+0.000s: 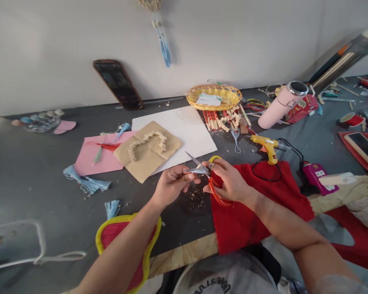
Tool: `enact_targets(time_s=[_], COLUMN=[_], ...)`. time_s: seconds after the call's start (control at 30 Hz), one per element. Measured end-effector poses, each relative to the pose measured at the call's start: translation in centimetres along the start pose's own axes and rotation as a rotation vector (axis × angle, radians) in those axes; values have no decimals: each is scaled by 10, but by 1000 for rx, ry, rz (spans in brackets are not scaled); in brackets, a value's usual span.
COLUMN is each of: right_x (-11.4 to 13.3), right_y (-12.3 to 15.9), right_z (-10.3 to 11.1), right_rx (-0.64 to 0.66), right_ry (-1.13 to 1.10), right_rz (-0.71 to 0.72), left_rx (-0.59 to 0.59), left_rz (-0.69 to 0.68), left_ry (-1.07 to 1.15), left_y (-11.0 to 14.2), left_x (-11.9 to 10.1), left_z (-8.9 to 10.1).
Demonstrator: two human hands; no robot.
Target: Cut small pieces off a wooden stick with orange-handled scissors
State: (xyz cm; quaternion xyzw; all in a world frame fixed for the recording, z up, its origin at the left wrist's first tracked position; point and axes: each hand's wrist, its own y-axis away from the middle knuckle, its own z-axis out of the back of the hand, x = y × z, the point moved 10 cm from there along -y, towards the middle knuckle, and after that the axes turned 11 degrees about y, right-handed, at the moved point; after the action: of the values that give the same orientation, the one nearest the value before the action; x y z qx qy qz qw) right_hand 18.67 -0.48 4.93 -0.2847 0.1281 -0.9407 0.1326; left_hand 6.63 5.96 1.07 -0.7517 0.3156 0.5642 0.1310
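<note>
My right hand (228, 179) grips a pair of scissors (214, 190) with red and yellow handles, fingers in the loops. The blades are spread apart and point left. My left hand (174, 183) is pinched at the lower blade. Whatever sits between its fingertips is too small to make out. Scattered crumbs lie on the dark table beneath the hands. Just beyond, a brown paper square (147, 163) bears a curved beige beaded strand (149, 138), and it overlaps a white sheet (190, 126). Red cloth (242, 228) lies under my right forearm.
A yellow glue gun (266, 148), a pink flask (282, 105) and a wicker basket (214, 107) stand or lie to the right and back. Blue tassels (87, 181) and pink paper (84, 159) lie left. A phone (119, 84) leans on the wall. A purple power strip (320, 179) sits right.
</note>
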Motion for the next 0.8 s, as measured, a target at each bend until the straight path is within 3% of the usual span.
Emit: enact_targets(time_s=[0.43, 0.8], right_x=[-2, 0], right_y=[1, -1], right_z=[0, 4], right_rx=[44, -15], right_ry=[56, 94], right_rz=[-46, 15], left_rx=[-32, 53], left_rz=[-30, 93], left_ry=[-23, 78], left_y=[0, 2], left_x=[1, 6], left_z=[5, -5])
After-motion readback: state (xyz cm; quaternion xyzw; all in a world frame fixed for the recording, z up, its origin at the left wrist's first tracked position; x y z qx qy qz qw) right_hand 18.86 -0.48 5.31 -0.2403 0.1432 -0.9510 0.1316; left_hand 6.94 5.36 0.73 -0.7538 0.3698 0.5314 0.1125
